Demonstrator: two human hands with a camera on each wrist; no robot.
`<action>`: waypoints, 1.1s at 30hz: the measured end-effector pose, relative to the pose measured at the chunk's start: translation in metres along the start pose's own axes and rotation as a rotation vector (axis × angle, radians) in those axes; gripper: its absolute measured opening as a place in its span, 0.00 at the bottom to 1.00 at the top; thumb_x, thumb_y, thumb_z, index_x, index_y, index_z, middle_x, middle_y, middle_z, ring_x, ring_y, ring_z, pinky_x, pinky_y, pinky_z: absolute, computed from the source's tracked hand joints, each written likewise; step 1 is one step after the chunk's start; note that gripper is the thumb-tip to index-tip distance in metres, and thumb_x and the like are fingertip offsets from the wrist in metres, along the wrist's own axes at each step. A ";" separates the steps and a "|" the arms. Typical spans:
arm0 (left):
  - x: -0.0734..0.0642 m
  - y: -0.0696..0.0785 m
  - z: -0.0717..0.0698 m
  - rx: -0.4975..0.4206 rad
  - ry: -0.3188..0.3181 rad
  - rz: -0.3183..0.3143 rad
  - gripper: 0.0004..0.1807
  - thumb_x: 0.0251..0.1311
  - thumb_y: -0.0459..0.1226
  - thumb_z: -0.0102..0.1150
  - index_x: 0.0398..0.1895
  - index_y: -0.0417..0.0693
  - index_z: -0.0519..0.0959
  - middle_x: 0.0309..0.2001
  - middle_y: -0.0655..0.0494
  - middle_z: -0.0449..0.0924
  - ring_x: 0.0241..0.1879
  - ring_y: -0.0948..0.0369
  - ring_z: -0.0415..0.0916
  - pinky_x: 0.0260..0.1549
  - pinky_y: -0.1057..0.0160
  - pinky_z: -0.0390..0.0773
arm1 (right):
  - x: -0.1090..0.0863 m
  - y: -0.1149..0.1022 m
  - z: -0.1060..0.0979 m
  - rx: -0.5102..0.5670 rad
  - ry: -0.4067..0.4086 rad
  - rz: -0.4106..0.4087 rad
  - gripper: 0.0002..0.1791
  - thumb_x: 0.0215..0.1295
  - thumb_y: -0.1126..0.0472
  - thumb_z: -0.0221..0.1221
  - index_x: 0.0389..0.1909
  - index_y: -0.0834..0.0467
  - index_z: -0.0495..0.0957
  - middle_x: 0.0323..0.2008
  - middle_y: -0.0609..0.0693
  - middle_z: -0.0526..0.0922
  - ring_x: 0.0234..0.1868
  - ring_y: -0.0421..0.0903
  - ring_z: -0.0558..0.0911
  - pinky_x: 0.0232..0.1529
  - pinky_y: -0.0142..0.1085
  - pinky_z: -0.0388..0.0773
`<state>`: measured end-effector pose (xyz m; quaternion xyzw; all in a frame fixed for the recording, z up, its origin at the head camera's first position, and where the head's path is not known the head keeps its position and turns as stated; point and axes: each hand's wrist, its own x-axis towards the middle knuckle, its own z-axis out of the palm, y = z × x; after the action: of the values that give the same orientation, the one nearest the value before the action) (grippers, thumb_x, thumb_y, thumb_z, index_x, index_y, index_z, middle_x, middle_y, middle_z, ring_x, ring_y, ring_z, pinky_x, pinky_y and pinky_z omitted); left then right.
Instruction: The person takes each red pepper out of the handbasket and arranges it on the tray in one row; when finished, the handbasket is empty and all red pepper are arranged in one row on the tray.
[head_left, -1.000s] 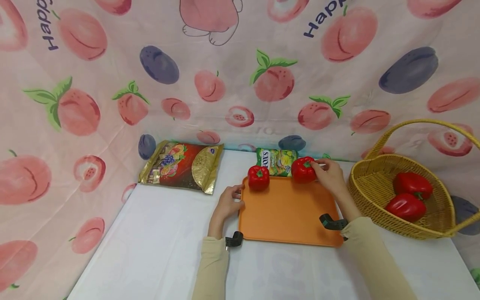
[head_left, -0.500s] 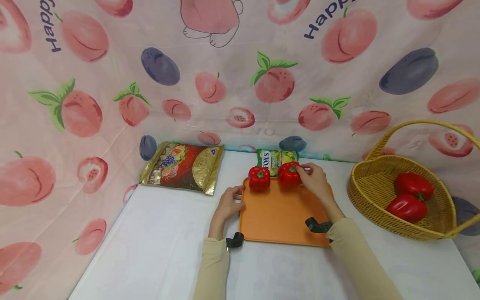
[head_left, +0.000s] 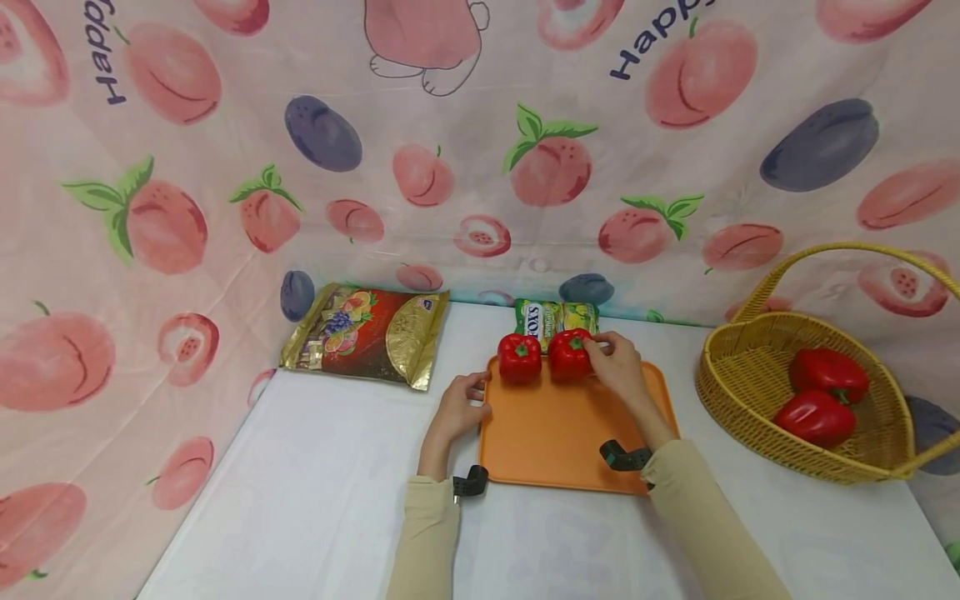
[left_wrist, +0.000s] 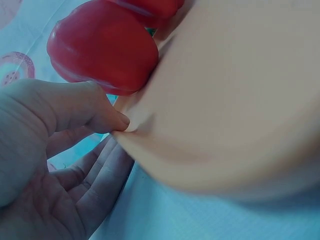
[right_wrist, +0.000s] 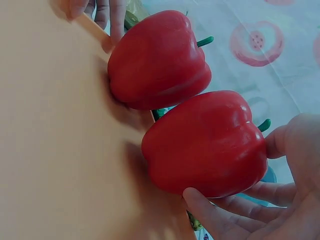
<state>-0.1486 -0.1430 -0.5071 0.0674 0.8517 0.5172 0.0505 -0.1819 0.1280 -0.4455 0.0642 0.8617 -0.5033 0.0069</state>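
Observation:
Two red bell peppers with green stems stand side by side along the far edge of an orange tray (head_left: 555, 433). The left pepper (head_left: 519, 359) is in the far left corner. My right hand (head_left: 615, 367) grips the other pepper (head_left: 570, 355), its fingers and thumb around the side and top in the right wrist view, where that pepper (right_wrist: 207, 145) sits close to its neighbour (right_wrist: 159, 60). My left hand (head_left: 456, 407) holds the tray's left rim; in the left wrist view the thumb (left_wrist: 107, 112) lies over the rim with the fingers beneath it.
A yellow wicker basket (head_left: 720, 417) with two red peppers (head_left: 816, 417) stands at the right. Behind the tray lies a green candy bag (head_left: 558, 313), partly hidden by the peppers. A gold and red candy bag (head_left: 367, 333) lies at the back left, before a fruit-print cloth (head_left: 450, 183).
My right hand has moved left with its pepper, from the tray's far right part to right beside the other pepper. The left hand has stayed on the rim.

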 end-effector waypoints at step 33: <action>0.000 0.001 0.001 0.012 0.002 -0.005 0.32 0.46 0.23 0.60 0.61 0.37 0.76 0.49 0.42 0.76 0.45 0.50 0.78 0.43 0.57 0.79 | -0.004 0.000 0.004 -0.072 -0.038 0.039 0.27 0.72 0.47 0.50 0.57 0.67 0.73 0.43 0.65 0.80 0.34 0.56 0.83 0.35 0.43 0.84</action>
<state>-0.1481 -0.1416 -0.5068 0.0652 0.8550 0.5121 0.0507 -0.1780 0.1240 -0.4477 0.0713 0.8776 -0.4728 0.0353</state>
